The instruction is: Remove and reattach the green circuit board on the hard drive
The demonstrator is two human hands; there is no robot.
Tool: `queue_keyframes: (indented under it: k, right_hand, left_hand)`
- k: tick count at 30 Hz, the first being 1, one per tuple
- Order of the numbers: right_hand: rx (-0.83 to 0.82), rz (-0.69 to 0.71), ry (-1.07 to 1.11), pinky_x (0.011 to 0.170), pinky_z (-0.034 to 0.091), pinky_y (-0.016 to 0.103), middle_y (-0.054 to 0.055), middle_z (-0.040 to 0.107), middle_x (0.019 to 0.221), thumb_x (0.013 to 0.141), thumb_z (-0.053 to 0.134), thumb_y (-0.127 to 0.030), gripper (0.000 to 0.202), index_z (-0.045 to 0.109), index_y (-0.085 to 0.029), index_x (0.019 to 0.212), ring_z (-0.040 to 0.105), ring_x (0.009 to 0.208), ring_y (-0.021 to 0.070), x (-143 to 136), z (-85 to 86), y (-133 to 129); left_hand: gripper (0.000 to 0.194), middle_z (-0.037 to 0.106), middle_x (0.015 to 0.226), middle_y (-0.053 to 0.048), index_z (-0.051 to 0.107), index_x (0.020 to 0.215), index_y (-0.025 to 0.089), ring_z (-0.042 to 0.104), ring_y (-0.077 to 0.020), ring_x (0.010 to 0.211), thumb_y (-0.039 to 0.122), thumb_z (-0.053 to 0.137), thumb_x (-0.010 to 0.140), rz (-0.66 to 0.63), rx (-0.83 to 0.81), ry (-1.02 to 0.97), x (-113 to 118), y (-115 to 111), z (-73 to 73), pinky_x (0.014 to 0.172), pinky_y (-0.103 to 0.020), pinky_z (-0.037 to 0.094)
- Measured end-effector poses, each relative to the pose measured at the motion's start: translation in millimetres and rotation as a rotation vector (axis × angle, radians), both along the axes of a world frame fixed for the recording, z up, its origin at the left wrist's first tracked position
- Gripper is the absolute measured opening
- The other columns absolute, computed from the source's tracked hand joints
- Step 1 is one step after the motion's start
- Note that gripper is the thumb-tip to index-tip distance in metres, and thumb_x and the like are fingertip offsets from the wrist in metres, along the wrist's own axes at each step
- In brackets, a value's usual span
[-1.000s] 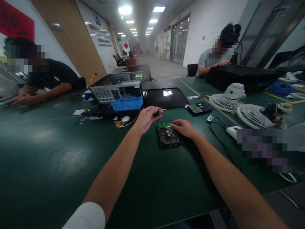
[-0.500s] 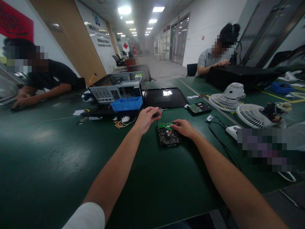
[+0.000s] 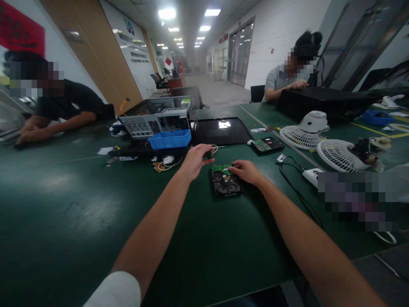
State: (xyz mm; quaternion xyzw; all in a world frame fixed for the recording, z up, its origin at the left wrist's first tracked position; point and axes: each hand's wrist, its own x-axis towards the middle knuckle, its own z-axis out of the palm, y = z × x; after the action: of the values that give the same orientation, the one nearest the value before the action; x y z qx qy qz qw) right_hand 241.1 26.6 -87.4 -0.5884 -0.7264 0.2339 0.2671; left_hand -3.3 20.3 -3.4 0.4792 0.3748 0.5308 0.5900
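Note:
A hard drive lies flat on the green table in front of me, its green circuit board facing up along the far edge. My right hand grips its far right corner, thumb on the board. Just beyond the drive's far left corner, my left hand pinches a small dark screwdriver-like tool; most of it is hidden by the fingers. A thin white cable loop shows behind those fingertips.
Beyond my hands are a blue bin, an opened computer case and a black panel. Another drive, fan parts and a power strip lie to the right. Two people sit across the table.
My left hand's fingers have shifted slightly, and more of the dark tool shows between them. My right hand and the hard drive stay where they were.

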Motion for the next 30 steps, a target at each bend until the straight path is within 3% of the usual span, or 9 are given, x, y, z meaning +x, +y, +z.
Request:
queue_keyframes:
  k: [7, 15, 21, 30]
  right_hand:
    - [-0.009, 0.008, -0.003, 0.06, 0.048, 0.023, 0.005, 0.078, 0.09, 0.094, 0.067, -0.048, 0.04, 0.074, -0.018, 0.119, 0.067, 0.059, 0.0134, 0.3, 0.2, 0.4]
    - [-0.01, 0.012, 0.005, 0.061, 0.049, 0.024, 0.005, 0.078, 0.09, 0.094, 0.067, -0.047, 0.04, 0.074, -0.018, 0.119, 0.067, 0.06, 0.0136, 0.1, 1.6, -0.9]
    - [-0.007, 0.003, 0.025, 0.06, 0.049, 0.024, 0.006, 0.078, 0.092, 0.093, 0.068, -0.047, 0.041, 0.074, -0.016, 0.119, 0.067, 0.06, 0.014, -0.2, -0.1, -0.2]
    - [0.005, 0.003, -0.002, 0.061, 0.049, 0.023, 0.005, 0.079, 0.094, 0.094, 0.068, -0.047, 0.038, 0.075, -0.019, 0.118, 0.067, 0.06, 0.013, 0.2, 0.9, -0.3]
  left_hand:
    - [0.025, 0.07, 0.093, -0.008, 0.071, 0.088, 0.016, 0.064, -0.018, 0.085, 0.038, 0.076, 0.079, -0.003, 0.023, 0.048, -1.6, -1.5, 2.0, 0.066, -0.028, 0.055]
    - [0.023, 0.076, 0.098, -0.012, 0.06, 0.097, 0.016, 0.072, -0.0226, 0.091, 0.034, 0.07, 0.086, 0.081, -0.032, 0.008, 1.3, 0.3, 0.5, 0.067, -0.031, 0.057]
    - [0.023, 0.076, 0.107, -0.015, 0.056, 0.098, 0.017, 0.072, -0.0239, 0.099, 0.034, 0.068, 0.089, 0.054, -0.018, 0.001, 5.5, -1.7, 1.3, 0.068, -0.031, 0.058]
    - [0.022, 0.069, 0.103, -0.007, 0.071, 0.088, 0.018, 0.063, -0.019, 0.092, 0.04, 0.071, 0.084, 0.084, 0.086, 0.116, 2.4, -1.1, 0.8, 0.062, -0.024, 0.055]
